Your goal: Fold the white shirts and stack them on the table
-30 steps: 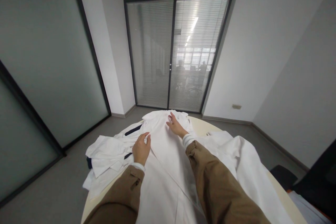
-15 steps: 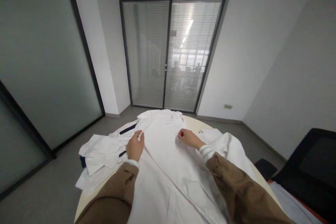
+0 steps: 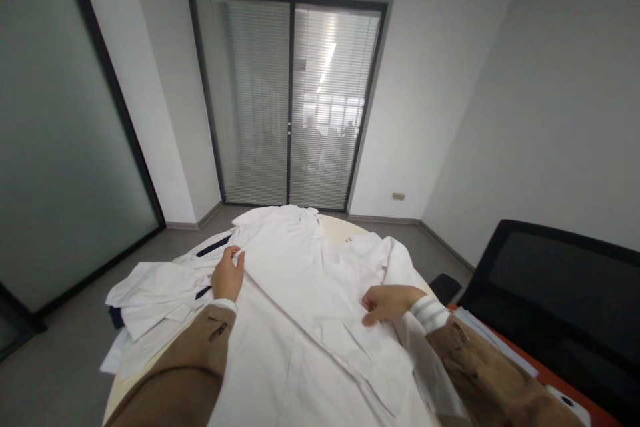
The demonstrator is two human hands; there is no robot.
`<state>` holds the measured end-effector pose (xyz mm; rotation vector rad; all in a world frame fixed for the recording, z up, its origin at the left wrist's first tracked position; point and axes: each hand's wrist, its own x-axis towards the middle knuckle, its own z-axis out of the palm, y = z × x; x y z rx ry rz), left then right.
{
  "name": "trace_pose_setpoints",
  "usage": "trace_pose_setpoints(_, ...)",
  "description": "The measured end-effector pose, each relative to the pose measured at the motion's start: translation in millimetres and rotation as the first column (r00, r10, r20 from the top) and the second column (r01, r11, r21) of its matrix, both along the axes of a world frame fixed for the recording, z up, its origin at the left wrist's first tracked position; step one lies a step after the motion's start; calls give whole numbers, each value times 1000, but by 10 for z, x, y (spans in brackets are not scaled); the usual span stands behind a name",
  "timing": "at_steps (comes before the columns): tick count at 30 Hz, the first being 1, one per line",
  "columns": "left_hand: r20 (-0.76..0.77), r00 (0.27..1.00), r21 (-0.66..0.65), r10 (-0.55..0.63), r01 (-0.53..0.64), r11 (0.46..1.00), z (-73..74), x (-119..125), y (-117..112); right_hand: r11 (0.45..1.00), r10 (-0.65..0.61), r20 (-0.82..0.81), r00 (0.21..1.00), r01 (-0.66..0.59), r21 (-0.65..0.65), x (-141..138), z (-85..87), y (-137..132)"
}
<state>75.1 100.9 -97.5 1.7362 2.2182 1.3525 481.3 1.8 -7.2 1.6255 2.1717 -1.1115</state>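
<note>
Before a black-framed glass door [image 3: 290, 100] with blinds, a cream round-edged table [image 3: 336, 229] carries a long white cloth garment [image 3: 280, 287] spread from its far edge toward the near side, and crumpled white cloth with navy strips [image 3: 155, 297] overhangs its left edge. At the garment's left border the left hand [image 3: 229, 276] bends its fingers, thumb near index; toward the table's right edge the right hand [image 3: 391, 303] curls its fingers over the garment; whether either pinches cloth, I cannot tell.

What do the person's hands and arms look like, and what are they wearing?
The left hand and right hand wear no gloves. Both arms have brown sleeves with a tab near the wrist. Pale inner cuffs peek out; the right cuff looks striped.
</note>
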Motion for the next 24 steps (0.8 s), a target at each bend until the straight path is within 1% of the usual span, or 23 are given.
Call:
trace_pose_setpoints(2,-7,1000,7,-9,9,1000,3,5,-8,993,-114,-58,992,112,-50,70,-45,-108)
trace_pose_setpoints(3,-23,1000,31,-20,21,999,9,10,-14,985,-163,-65,985,158,-71,100,-77,-150)
trace_pose_setpoints(4,-51,998,71,-35,39,997,19,18,-24,977,-195,-58,979,189,-96,128,-110,-181)
trace_pose_setpoints(6,-131,989,179,-66,89,980,50,42,-51,969,-215,-33,976,209,-134,193,-165,-207)
trace_pose_setpoints(7,-173,981,224,-90,128,966,70,61,-70,970,-217,-27,976,212,-117,233,-179,-201)
trace_pose_setpoints(8,-214,968,248,-127,180,952,92,85,-91,972,-231,-19,973,229,-57,279,-181,-186)
trace_pose_setpoints(9,-252,950,243,-182,245,939,116,116,-115,964,-262,0,965,262,52,332,-169,-164)
trace_pose_setpoints(10,-290,922,207,-258,324,923,140,155,-141,933,-314,31,949,302,196,390,-148,-140)
trace_pose_setpoints(11,-325,878,144,-352,414,899,164,201,-170,875,-386,69,920,341,345,450,-121,-116)
trace_pose_setpoints(12,-352,819,61,-453,503,862,188,257,-202,800,-471,106,876,373,471,511,-94,-96)
trace_pose_setpoints(13,-365,753,-30,-548,579,815,210,322,-238,726,-555,135,821,398,560,569,-74,-81)
trace_pose_setpoints(14,-364,685,-119,-631,637,761,229,395,-278,667,-626,153,765,423,613,625,-66,-71)
trace_pose_setpoints(15,-352,625,-196,-697,679,708,244,478,-325,622,-681,160,714,450,641,676,-73,-65)
trace_pose_setpoints(16,-333,576,-256,-747,707,660,254,566,-377,589,-725,161,670,481,649,724,-96,-61)
trace_pose_setpoints(17,-314,535,-303,-785,727,616,255,658,-435,567,-753,156,639,509,648,769,-134,-57)
trace_pose_setpoints(18,-296,504,-338,-811,739,582,246,748,-497,557,-765,148,626,530,639,812,-184,-49)
trace_pose_setpoints(21,-266,380,-446,-886,766,463,160,972,-682,572,-751,77,656,588,572,944,-348,-6)
trace_pose_setpoints(22,-269,343,-470,-900,769,434,118,1019,-736,577,-742,43,669,605,549,990,-387,14)
trace_pose_setpoints(24,-287,298,-495,-910,767,408,33,1061,-820,567,-738,-19,674,636,523,1083,-422,51)
